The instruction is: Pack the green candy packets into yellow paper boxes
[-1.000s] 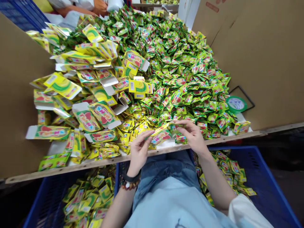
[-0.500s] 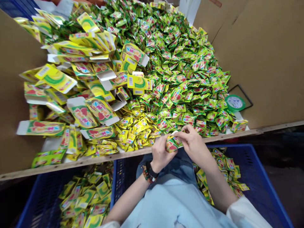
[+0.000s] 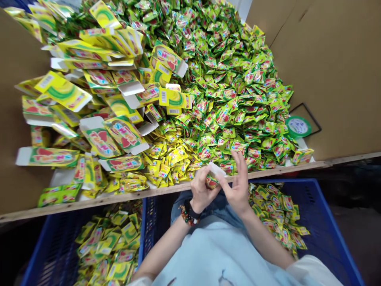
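At the table's front edge, my left hand [image 3: 201, 190] is closed around a small printed carton [image 3: 211, 182] with a white flap standing up at its top. My right hand [image 3: 239, 190] has its fingers spread, and its thumb lies against or very near the carton's flap. Beyond my hands lies a large heap of green candy packets [image 3: 226, 95]. Smaller yellow packets [image 3: 175, 159] lie just left of my left hand. Part of the carton is hidden by my left fingers.
Flattened and half-open yellow cartons [image 3: 101, 139] pile up at the left. A green tape roll [image 3: 298, 126] lies right, by a cardboard wall [image 3: 333, 71]. Below the wooden edge [image 3: 101, 203] stand a left blue crate [image 3: 50, 246] and a right blue crate [image 3: 324, 222], both holding filled-looking cartons.
My right hand has let go of the carton's top, and its fingers have spread. The white flap shows more openly. My left hand keeps its hold. The view has shifted slightly.
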### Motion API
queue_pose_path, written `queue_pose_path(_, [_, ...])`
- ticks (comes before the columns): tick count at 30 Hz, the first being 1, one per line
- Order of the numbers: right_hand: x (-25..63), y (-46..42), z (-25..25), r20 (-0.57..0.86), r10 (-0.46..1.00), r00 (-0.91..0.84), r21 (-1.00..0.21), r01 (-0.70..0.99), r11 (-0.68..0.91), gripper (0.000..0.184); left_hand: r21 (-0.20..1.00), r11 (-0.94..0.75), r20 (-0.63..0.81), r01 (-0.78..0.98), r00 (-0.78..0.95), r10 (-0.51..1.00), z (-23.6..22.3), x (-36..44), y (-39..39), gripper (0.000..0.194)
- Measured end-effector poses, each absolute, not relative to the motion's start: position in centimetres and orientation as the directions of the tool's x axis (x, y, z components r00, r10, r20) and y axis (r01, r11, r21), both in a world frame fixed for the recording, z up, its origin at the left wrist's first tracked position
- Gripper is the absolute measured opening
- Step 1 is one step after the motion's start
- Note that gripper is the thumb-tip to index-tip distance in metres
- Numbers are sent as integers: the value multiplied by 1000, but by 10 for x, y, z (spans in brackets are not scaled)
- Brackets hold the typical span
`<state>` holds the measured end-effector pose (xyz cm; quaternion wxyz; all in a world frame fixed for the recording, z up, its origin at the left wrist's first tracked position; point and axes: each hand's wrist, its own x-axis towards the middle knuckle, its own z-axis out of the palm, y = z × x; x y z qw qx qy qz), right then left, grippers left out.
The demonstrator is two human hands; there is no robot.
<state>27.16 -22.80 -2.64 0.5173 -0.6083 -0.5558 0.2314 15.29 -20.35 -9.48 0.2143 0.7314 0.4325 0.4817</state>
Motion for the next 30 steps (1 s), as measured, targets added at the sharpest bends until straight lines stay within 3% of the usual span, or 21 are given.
queue_pose_path(2, [273, -225, -30, 63, 966, 252, -991, 128, 31, 67, 633, -643, 643, 431, 170, 747, -96, 154, -202, 53])
queue_pose_path(5, [274, -221, -32, -127, 992, 19, -982, -142, -123, 49, 590, -677, 657, 439, 226, 719, -97, 156, -201, 58])
queue_pose_path(10, [270, -226, -31, 43, 996, 72, -998, 57, 39, 35, 606, -589, 550, 535, 253, 796, -95, 155, -203, 61])
queue_pose_path(14, [266, -225, -33, -2, 980, 201, -999, 52, -13, 34, 593, -594, 547, 544, 269, 793, -93, 155, -203, 63])
queue_pose_path(19, [265, -221, -31, 28, 985, 168, -999, 50, 20, 28, 598, -587, 548, 546, 256, 796, -92, 157, -202, 62])
queue_pose_path(26, [263, -227, -27, 262, 964, -45, -916, 302, 263, 43, 674, -523, 486, 522, 220, 846, -95, 156, -205, 54])
queue_pose_path(30, [261, -229, -33, 287, 957, 50, -889, 385, 247, 51, 692, -523, 487, 497, 212, 847, -95, 156, -204, 53])
